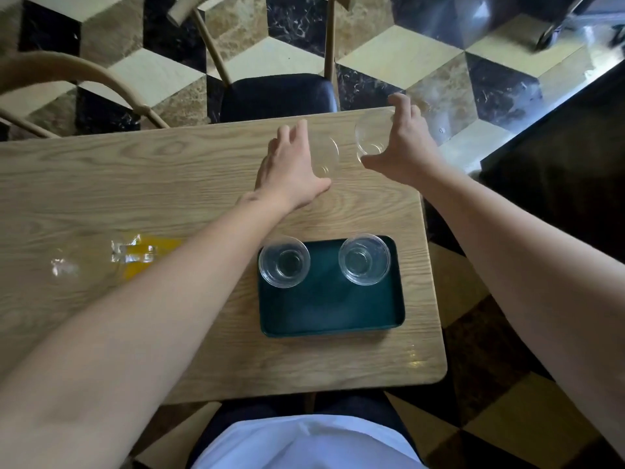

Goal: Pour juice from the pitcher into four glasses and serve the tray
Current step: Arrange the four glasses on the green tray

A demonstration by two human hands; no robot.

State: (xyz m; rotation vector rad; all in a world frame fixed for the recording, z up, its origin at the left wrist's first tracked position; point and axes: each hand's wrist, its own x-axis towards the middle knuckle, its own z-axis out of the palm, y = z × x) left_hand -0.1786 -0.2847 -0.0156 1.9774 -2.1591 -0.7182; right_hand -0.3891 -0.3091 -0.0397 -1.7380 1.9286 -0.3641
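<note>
Reaching across desk (135, 184): left hand (291, 170) spread beside far glass (324, 155), right hand (402, 147) curled around second glass (372, 137). Two empty glasses (284, 261) (364, 259) on green tray (331, 309); juice pitcher (111, 258) left.

At nine o'clock our left forearm covers part of the blurred juice pitcher (101, 258); we cannot tell whether either grip touches its blurred glass.

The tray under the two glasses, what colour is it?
Dark green, a plain tray with no pattern, seen best in the head view.
</note>
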